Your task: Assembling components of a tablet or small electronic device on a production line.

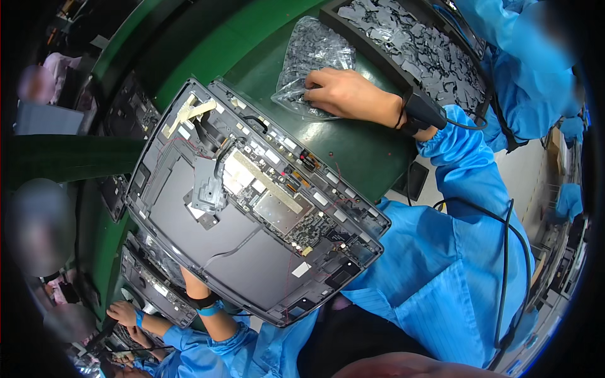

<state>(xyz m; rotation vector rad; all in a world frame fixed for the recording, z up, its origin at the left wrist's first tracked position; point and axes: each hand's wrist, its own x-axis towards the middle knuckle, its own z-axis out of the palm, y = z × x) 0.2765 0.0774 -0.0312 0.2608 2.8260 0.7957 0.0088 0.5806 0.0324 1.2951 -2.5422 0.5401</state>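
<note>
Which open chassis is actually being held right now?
The big tilted chassis in the middle, propped from beneath by the left hand; the other chassis lie flat on the belt.

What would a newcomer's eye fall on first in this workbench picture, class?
First comes the large opened device chassis at the centre, tilted, with circuit boards and cables exposed. Above it, the right hand rests on a clear plastic bag of small grey parts on the green bench. The left hand is hidden beneath the chassis, only its forearm showing.

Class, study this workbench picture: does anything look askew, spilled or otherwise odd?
The opened device chassis sits tilted, propped from below by the left hand, overhanging the green bench. The right hand rests on a crumpled clear parts bag. Nothing spilled.
</note>
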